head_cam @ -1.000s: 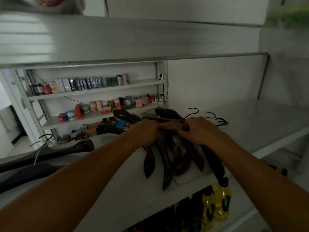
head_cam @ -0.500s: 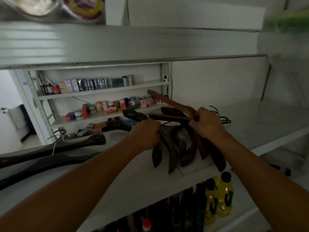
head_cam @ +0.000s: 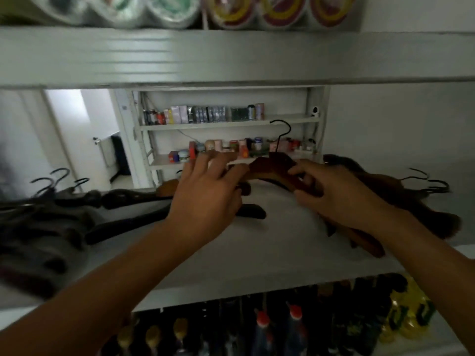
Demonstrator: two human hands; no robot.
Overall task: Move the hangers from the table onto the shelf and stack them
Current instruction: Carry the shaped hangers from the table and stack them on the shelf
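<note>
Above the white shelf (head_cam: 282, 253), the right hand (head_cam: 341, 199) is holding a brown hanger (head_cam: 272, 167) hook-up, grip clamped on its right arm. The left hand (head_cam: 208, 199) is reaching over its left arm, grip apart, fingers straight.

A white metal rack (head_cam: 128, 119) at the back carries a row of small cartons and tubes (head_cam: 203, 114) on its upper board, with a small white camera (head_cam: 315, 111) at the right end, and assorted little jars and boxes (head_cam: 218, 146) on the board below. Shiny plastic-wrapped rolls (head_cam: 231, 9) line the top edge of the view. Along the bottom stand dark bottles with red caps (head_cam: 262, 327), with yellow bottles (head_cam: 411, 319) to their right.
</note>
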